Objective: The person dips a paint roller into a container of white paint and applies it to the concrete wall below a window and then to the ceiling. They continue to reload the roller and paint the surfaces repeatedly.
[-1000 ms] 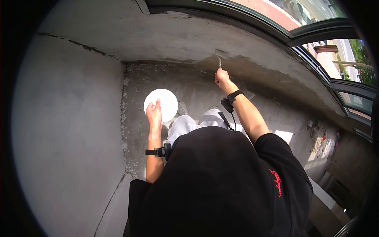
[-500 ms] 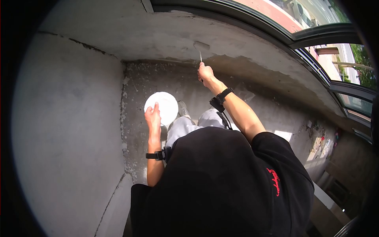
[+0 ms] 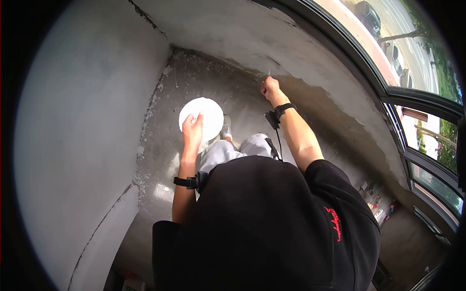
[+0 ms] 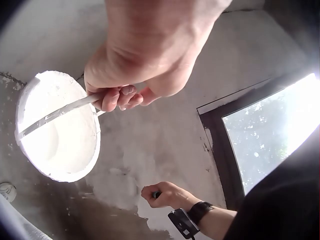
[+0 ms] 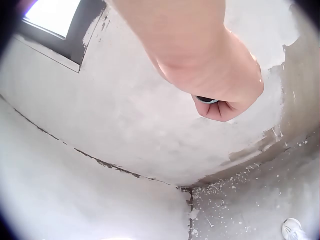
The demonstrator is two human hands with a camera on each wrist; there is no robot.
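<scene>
In the head view my left hand [image 3: 192, 130] holds a round white bucket [image 3: 208, 114] in front of the legs. From the left wrist, a thin bar-like handle [image 4: 60, 114] crosses the bucket's open mouth, and the fingers curl round its near end. The inside looks bright white. My right hand [image 3: 272, 88], stretched forward to the low wall, grips a small paint roller. A dark butt of the roller's handle [image 5: 207, 100] shows at the fist in the right wrist view. The roller's thin wire [image 3: 269, 72] points to the wall; its head shows only faintly.
The low wall [image 3: 233, 29] under the window [image 3: 429, 140] is pale above and brown-grey along its lower part. A cracked side wall [image 3: 92, 121] stands at left. White specks dot the floor [image 3: 189, 72] by the corner. Shoes [image 3: 226, 127] stand below the bucket.
My right hand first swept left along the wall with the roller, then moved back a little. The head view has turned, bringing more window into sight. The left hand keeps holding the bucket.
</scene>
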